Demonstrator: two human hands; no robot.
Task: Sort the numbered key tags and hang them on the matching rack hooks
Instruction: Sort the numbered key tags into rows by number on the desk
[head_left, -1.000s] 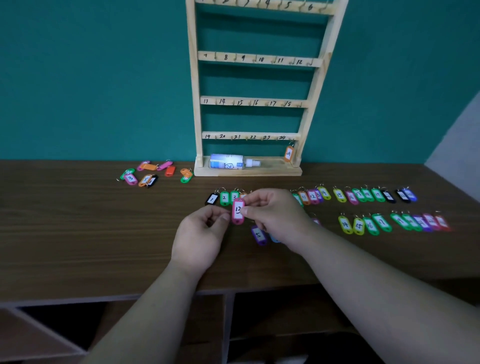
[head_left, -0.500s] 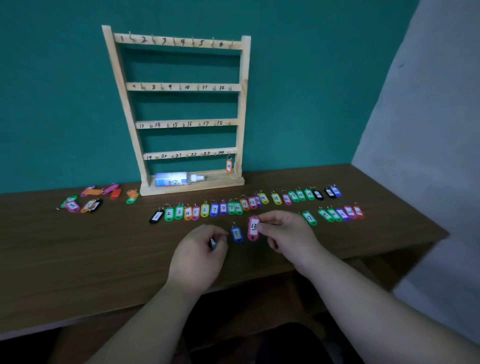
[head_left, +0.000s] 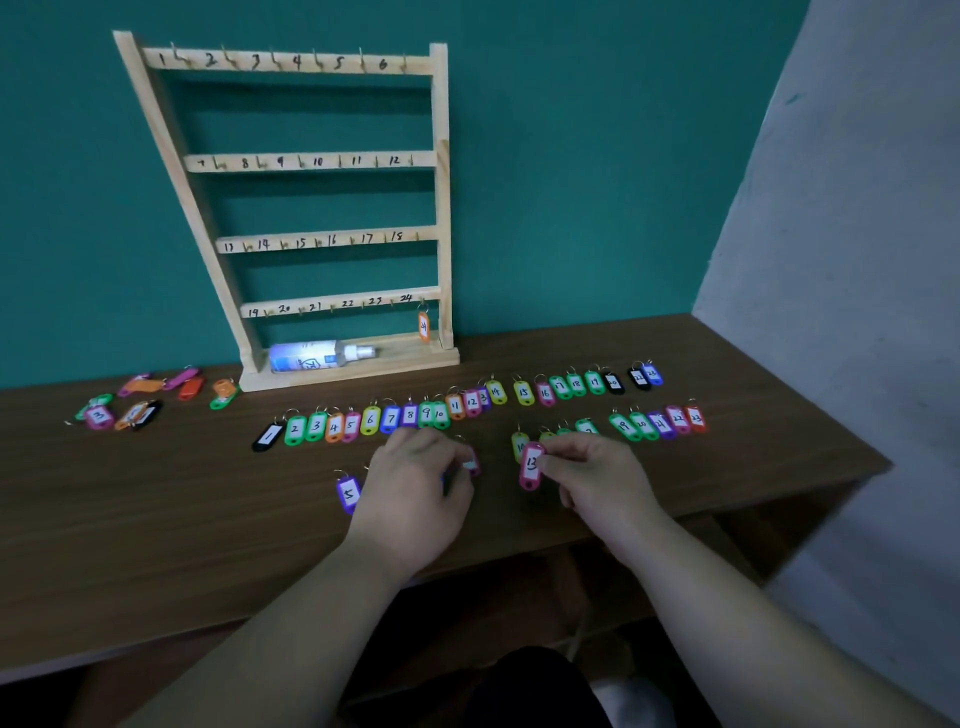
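A wooden rack (head_left: 441, 208) with numbered hooks stands against the teal wall; an orange tag 24 (head_left: 424, 326) hangs on its bottom right hook. A long row of numbered tags (head_left: 410, 415) lies on the table in front of it, and a shorter row (head_left: 657, 423) lies to the right. My right hand (head_left: 597, 473) pinches a pink tag 13 (head_left: 530, 465) just above the table. My left hand (head_left: 415, 493) has curled fingers over a small pink tag (head_left: 471, 464). A purple tag 5 (head_left: 348, 493) lies left of that hand.
A pile of loose tags (head_left: 137, 402) lies at the table's far left. A plastic bottle (head_left: 311, 356) lies on the rack's base. The table's front edge (head_left: 208, 629) runs below my wrists, and a grey wall (head_left: 857, 312) closes the right side.
My hands have moved apart: the right carried tag 13 to the right while the left stayed near the middle tags. The camera view has shifted, showing the whole rack.
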